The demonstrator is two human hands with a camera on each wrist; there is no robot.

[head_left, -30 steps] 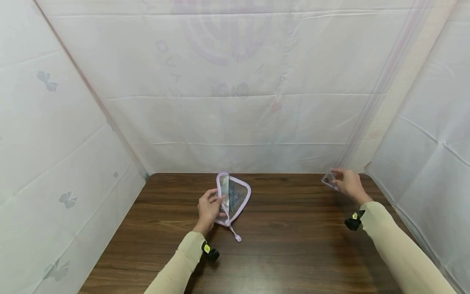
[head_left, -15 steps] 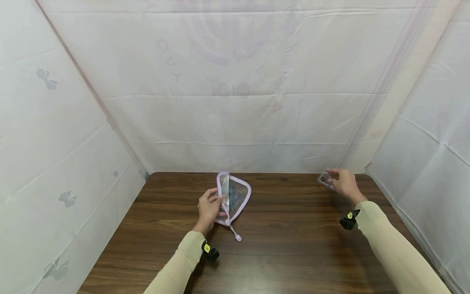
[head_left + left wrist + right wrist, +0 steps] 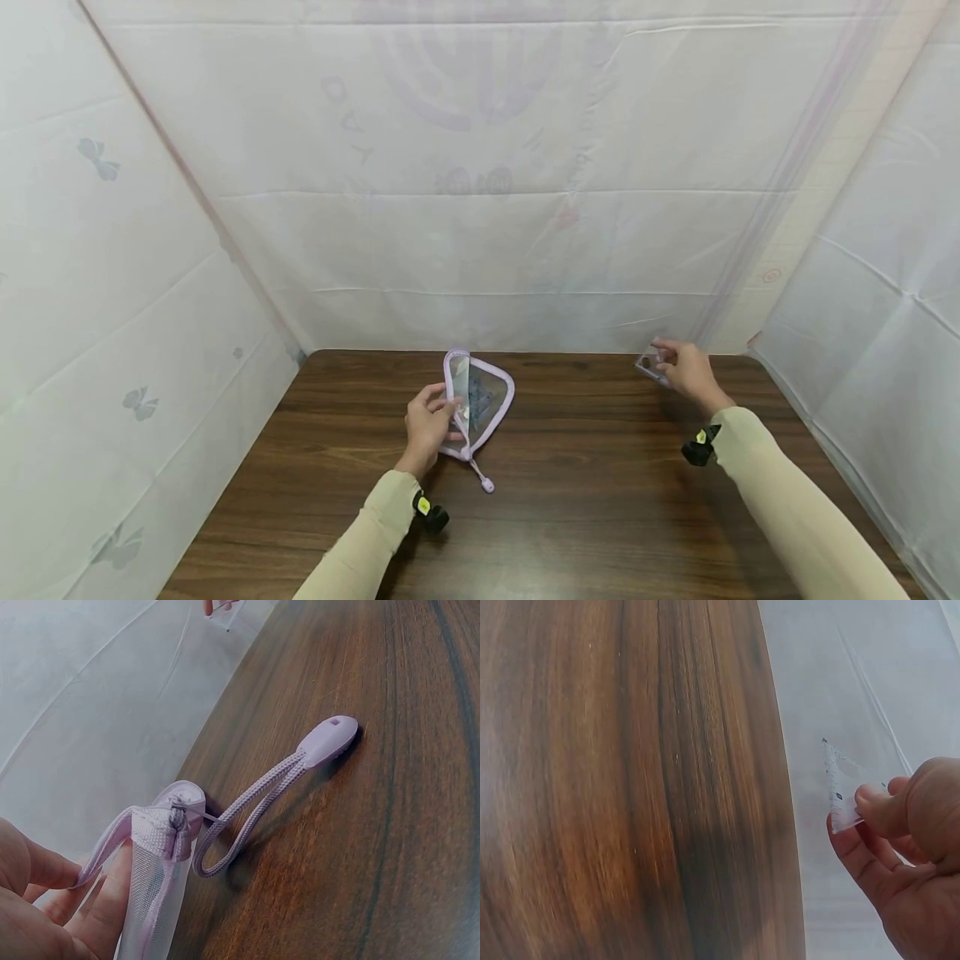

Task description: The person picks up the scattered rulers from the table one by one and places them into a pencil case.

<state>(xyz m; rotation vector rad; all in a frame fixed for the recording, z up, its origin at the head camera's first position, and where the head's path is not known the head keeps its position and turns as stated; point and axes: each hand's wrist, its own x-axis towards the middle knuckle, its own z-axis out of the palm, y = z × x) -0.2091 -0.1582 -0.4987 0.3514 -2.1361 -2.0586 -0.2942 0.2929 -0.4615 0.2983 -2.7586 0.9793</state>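
Observation:
A mesh zipper pouch [image 3: 489, 398] with lilac edging stands near the middle of the table in the head view. My left hand [image 3: 427, 423] pinches one edge of it, thumb in front and fingers behind. Bluish contents show dimly through the mesh, too blurred to name. From its zipper a lilac cord pull [image 3: 328, 742] trails over the wood in the left wrist view. At the far right, my right hand [image 3: 692, 372] pinches a clear set square [image 3: 840, 795] with scale marks between thumb and fingers, held up off the table. Part of the set square is hidden behind the thumb.
The brown wooden table [image 3: 585, 500] lies below both hands. Pale printed sheets hang as a back wall [image 3: 480, 250], a left wall [image 3: 135, 333] and a right wall [image 3: 885, 350]. The table's far edge meets the back sheet close behind the set square.
My right hand has moved a little to the left with the set square in its grip. The left hand and the pouch have stayed put.

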